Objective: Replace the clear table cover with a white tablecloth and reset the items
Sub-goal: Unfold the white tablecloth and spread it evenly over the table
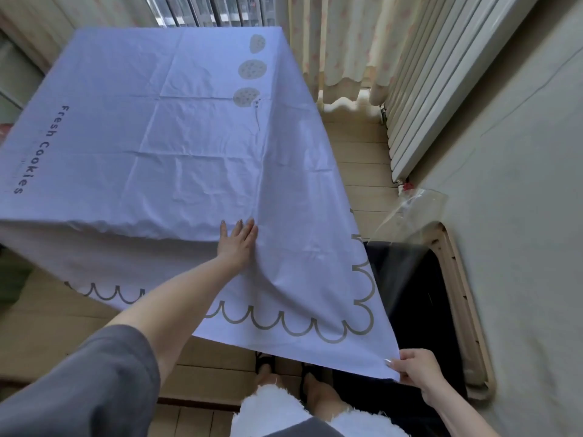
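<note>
so right hand (413,369) pinches the near-right corner of the white scallop-bordered fabric tablecloth (189,146), stretched out toward me, while left hand (238,239), fingers straight, pins it flat at the near edge

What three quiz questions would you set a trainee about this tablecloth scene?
1. True or false: the left hand rests flat, fingers straight, on the white tablecloth.
2. What does the right hand pinch? A: a corner of the cloth. B: a cup. C: a spoon.
3. Fill in the missing word: the print along the cloth's left side reads "Fresh ____".

Key: 1 true; 2 A; 3 Cookies.
</note>
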